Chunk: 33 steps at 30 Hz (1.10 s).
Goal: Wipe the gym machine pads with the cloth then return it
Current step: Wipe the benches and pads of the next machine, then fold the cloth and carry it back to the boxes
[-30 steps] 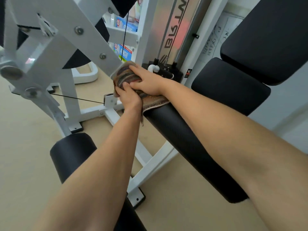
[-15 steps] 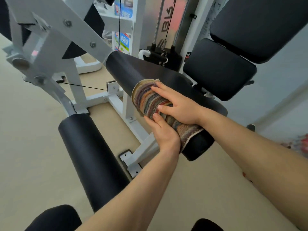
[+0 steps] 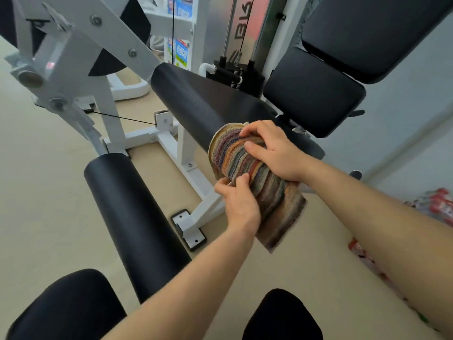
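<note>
The striped cloth [image 3: 255, 177] lay draped over the near end of the upper roller pad [image 3: 215, 106], its tail hanging free. The right hand [image 3: 274, 153] pressed on it with curled fingers pinching the folds; the left hand [image 3: 239, 202] pinched its lower left edge. Another roller pad [image 3: 132, 217] sat left.
</note>
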Available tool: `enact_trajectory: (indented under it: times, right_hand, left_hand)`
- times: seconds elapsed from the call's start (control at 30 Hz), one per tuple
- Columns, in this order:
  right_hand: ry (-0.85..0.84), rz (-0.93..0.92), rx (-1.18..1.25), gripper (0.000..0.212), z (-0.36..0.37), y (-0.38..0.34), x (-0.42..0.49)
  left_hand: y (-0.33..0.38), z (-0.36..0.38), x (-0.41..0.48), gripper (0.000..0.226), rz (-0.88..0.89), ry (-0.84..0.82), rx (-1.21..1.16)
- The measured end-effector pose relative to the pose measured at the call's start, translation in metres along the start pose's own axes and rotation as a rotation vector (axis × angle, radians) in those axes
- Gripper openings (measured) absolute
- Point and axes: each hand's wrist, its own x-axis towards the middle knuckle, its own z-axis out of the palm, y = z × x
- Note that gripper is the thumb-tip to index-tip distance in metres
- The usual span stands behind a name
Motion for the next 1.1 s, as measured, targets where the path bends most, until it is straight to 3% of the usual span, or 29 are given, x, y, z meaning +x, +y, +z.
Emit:
enact_trajectory:
  times: [0.1, 0.2, 0.3, 0.33, 0.5, 0.6, 0.67, 0.77, 0.93, 1.0, 1.1]
  right_hand:
    - [0.162, 0.033, -0.023, 0.033, 0.005, -0.003, 0.026]
    - [0.102, 0.146, 0.029, 0.042, 0.003, -0.006, 0.042]
    - [0.116, 0.201, -0.046, 0.040, -0.008, -0.009, 0.040]
    - [0.115, 0.231, -0.049, 0.037, -0.015, -0.014, 0.037]
    - [-0.031, 0.389, -0.014, 0.019, -0.044, -0.037, 0.012]
    - [-0.214, 0.411, -0.129, 0.028, -0.043, -0.053, -0.004]
    - [-0.229, 0.422, -0.187, 0.023, -0.041, -0.064, -0.016]
    - [-0.095, 0.498, 0.014, 0.013, -0.048, -0.091, -0.032]
    - [0.048, 0.694, 0.563, 0.029, -0.093, -0.165, -0.063]
    - [0.012, 0.701, 0.668, 0.033, -0.117, -0.195, -0.075]
    - [-0.107, 0.614, 0.630, 0.034, -0.142, -0.239, -0.092]
  left_hand:
    - [0.034, -0.035, 0.035, 0.025, 0.017, 0.089, 0.005]
    - [0.045, -0.048, 0.048, 0.033, 0.039, -0.006, 0.186]
    - [0.049, -0.056, 0.043, 0.009, 0.112, 0.067, 0.385]
    - [0.055, -0.059, 0.037, 0.012, 0.131, 0.085, 0.423]
    - [0.109, -0.072, -0.022, 0.014, 0.173, 0.102, 0.562]
    - [0.151, -0.066, -0.064, 0.016, 0.200, 0.022, 0.621]
    - [0.176, -0.057, -0.089, 0.016, 0.198, -0.029, 0.654]
    - [0.206, -0.053, -0.119, 0.018, 0.205, -0.063, 0.702]
    - [0.252, -0.076, -0.168, 0.014, 0.124, 0.042, 0.717]
    - [0.275, -0.086, -0.194, 0.015, 0.094, 0.119, 0.746]
    - [0.307, -0.103, -0.236, 0.018, 0.032, 0.193, 0.794]
